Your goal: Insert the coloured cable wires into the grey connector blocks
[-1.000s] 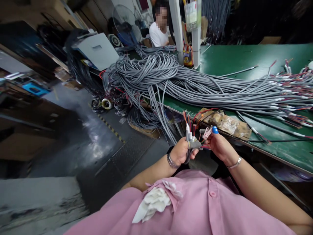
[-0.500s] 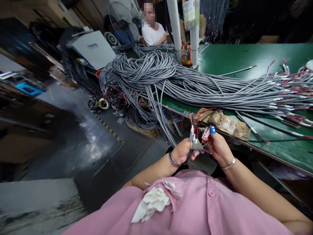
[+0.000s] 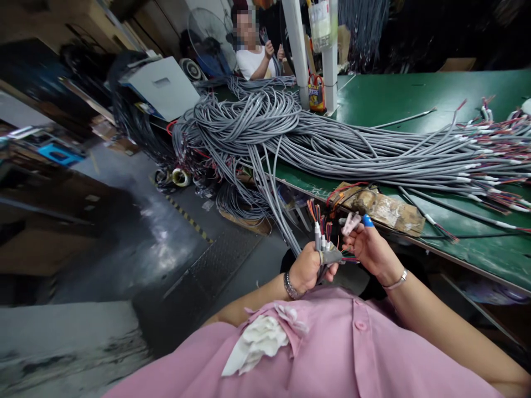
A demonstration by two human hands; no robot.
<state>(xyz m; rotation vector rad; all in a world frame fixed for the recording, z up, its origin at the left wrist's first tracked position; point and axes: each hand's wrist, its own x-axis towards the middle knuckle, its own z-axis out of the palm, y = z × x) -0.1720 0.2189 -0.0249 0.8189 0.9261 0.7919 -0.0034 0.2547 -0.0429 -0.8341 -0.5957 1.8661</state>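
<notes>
My left hand (image 3: 306, 267) is closed around several grey multi-core cables (image 3: 329, 256). Their white-sleeved ends point up, and loose coloured wires (image 3: 316, 211) fan out above the fist. More thin red and green wires stick out to the right of the bundle. Just right of it, my right hand (image 3: 373, 251) is closed on a small pale pink plastic piece (image 3: 350, 223), whose exact kind I cannot make out. A blue cover (image 3: 367, 220) sits on the tip of that thumb. The two hands are a short way apart, in front of the table edge.
Long grey cables (image 3: 332, 146) lie heaped across the green table (image 3: 385, 94). A taped cardboard piece (image 3: 390, 210) rests at the near edge. White posts (image 3: 331, 72) rise behind the heap. Beyond sits a co-worker (image 3: 253, 58) holding cables; a grey box (image 3: 164, 88) stands at left.
My right hand has moved slightly right, away from the bundle, with the pink piece. The cable ends in my left hand have shifted a little left. The co-worker has raised both hands with cables.
</notes>
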